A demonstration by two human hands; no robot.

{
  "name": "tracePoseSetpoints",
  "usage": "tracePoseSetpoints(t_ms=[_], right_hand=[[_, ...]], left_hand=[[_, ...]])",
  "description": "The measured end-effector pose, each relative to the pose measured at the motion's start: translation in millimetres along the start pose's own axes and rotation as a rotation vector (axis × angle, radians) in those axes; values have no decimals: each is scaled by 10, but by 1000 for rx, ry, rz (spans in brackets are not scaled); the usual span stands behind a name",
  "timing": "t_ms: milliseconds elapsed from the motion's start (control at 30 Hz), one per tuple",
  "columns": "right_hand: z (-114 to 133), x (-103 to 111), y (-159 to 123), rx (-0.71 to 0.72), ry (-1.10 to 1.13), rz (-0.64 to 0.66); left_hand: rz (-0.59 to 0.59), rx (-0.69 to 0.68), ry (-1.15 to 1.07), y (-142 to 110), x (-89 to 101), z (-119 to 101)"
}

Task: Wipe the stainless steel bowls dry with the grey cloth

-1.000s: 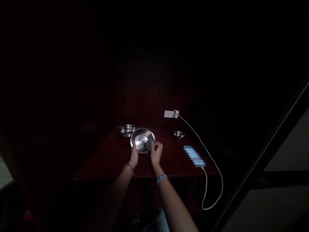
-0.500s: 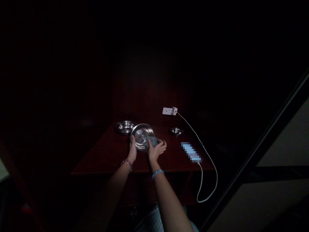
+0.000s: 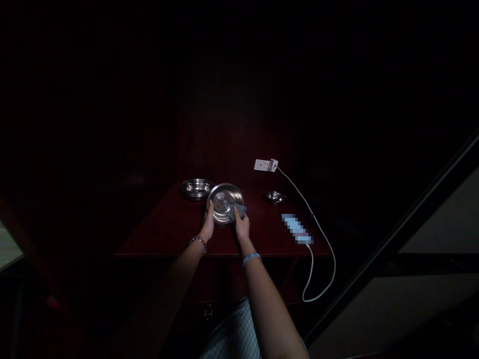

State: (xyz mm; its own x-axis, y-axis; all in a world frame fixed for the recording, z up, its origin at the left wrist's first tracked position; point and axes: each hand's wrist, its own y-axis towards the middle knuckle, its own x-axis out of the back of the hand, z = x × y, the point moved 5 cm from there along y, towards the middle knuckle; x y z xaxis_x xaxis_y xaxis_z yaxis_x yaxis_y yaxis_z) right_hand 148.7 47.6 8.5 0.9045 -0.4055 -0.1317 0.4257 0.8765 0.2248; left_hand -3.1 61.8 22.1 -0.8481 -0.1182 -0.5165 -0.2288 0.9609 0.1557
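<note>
A shiny steel bowl (image 3: 224,199) is tilted toward me above the dark red table (image 3: 157,234). My left hand (image 3: 208,223) grips its left rim, thumb on the inner side. A grey cloth (image 3: 238,212) lies against the bowl's lower right rim, pinched by my right hand (image 3: 242,227). Most of the right fingers are hidden behind the cloth and bowl. Just behind, to the left, stands a stack of steel dishes (image 3: 197,188). A small steel bowl (image 3: 275,197) rests on the table to the right.
On the table's right lies a phone with a blurred-out screen (image 3: 297,229). Its white cable (image 3: 334,264) loops past the front edge and up to a charger in the wall socket (image 3: 264,165). A pale slanted panel edge (image 3: 374,269) stands at the right.
My right hand has shifted with the cloth along the bowl's rim, and its fingers have closed in behind. The whole view has moved slightly; the left hand keeps its hold.
</note>
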Motion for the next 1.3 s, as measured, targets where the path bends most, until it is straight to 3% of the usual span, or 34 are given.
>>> tracePoseSetpoints(t_ms=[133,267,500,633,900,1300], right_hand=[[-7,-46,-13,-45,201,83],[32,-79,-52,-55,231,130],[32,-39,-52,-32,95,71],[36,29,-53,-18,7,-15],[110,68,-79,-33,-181,-66],[279,26,-177,3,-387,5]], left_hand=[[19,-21,-22,19,-3,-13],[4,-20,-3,40,18,0],[-107,16,80,56,59,54],[-69,-13,132,61,37,92],[-36,33,128,1,15,66],[-157,0,140,62,77,75]])
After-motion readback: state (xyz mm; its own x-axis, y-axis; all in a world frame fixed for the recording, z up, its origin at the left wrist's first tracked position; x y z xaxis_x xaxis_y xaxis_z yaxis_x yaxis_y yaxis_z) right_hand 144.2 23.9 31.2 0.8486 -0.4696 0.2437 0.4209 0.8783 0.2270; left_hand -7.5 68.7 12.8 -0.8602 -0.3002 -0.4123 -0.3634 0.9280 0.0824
